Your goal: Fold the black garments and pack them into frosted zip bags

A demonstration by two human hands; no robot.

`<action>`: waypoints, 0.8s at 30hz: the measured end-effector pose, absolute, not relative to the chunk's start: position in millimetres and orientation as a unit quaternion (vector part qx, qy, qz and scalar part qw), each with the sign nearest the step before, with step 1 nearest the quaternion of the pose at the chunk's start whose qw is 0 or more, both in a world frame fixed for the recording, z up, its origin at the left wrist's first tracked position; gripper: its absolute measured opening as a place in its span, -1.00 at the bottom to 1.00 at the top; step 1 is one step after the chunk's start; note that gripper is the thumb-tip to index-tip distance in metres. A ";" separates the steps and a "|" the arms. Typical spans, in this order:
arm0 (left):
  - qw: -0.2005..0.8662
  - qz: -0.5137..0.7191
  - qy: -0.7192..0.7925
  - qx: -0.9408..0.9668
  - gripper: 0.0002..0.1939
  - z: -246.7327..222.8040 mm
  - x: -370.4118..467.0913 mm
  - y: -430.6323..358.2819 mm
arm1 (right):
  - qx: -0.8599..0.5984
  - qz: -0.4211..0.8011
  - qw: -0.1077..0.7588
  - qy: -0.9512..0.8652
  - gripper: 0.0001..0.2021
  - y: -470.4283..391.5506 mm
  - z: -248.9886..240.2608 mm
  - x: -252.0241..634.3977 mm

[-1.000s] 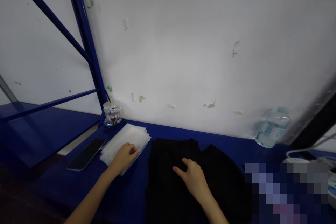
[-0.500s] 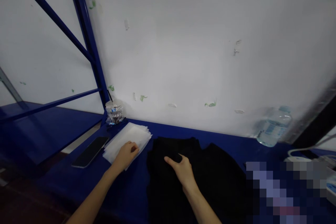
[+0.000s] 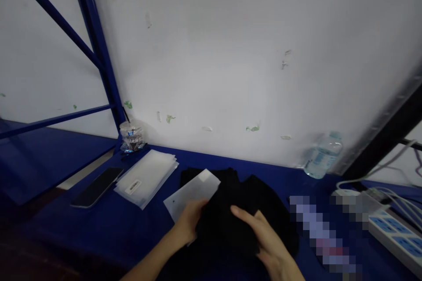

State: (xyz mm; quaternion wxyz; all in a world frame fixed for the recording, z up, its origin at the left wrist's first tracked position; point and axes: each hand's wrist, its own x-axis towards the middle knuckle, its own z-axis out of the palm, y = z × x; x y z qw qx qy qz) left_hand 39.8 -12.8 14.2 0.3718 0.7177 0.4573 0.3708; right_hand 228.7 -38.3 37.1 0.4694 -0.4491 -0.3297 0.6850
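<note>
One view only was available, the head camera, and it recorded a clear change over the last second. Earlier, the left hand (image 3: 188, 219) had rested on the stack of clear plastic bags (image 3: 147, 176) and the right hand (image 3: 263, 239) had lain flat on the folded black fabric garment (image 3: 237, 210). At this moment the left hand had left the stack and held a single clear plastic bag (image 3: 193, 191) by its near end, fingers closed around it, at the left edge of the garment. The bag overlapped the garment's left side; whether it lay under or over the cloth could not be told. The right hand was curled over the near part of the garment, gripping a fold of it, the thumb visible on top.

In judgement, one bag had been drawn off the stack and brought to the garment, and both hands were now engaged on the pair together.

The stack remained on the blue worktop (image 3: 132, 228), just left of the garment, with a small label showing on its top sheet. A dark smartphone (image 3: 97, 186) lay left of the stack. A clear plastic cup (image 3: 131, 137) stood by the blue metal rack upright (image 3: 95, 48). A clear water bottle (image 3: 321, 156) lay against the white wall, and a white power strip (image 3: 392, 235) sat at the far right.
</note>
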 end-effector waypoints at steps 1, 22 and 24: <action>0.390 0.370 0.436 0.722 -0.85 11.3 37.8 -11.6 | -0.446 0.692 0.464 -0.327 -0.58 -36.1 32.2 223.1; 0.095 0.289 0.553 0.776 -0.74 25.1 35.4 -16.1 | -0.538 0.264 0.390 -0.699 -0.51 -21.6 7.6 178.4; 0.079 0.269 0.544 0.791 -0.75 21.8 37.0 -14.3 | -0.535 0.315 0.426 -0.658 -0.70 -16.3 14.1 182.1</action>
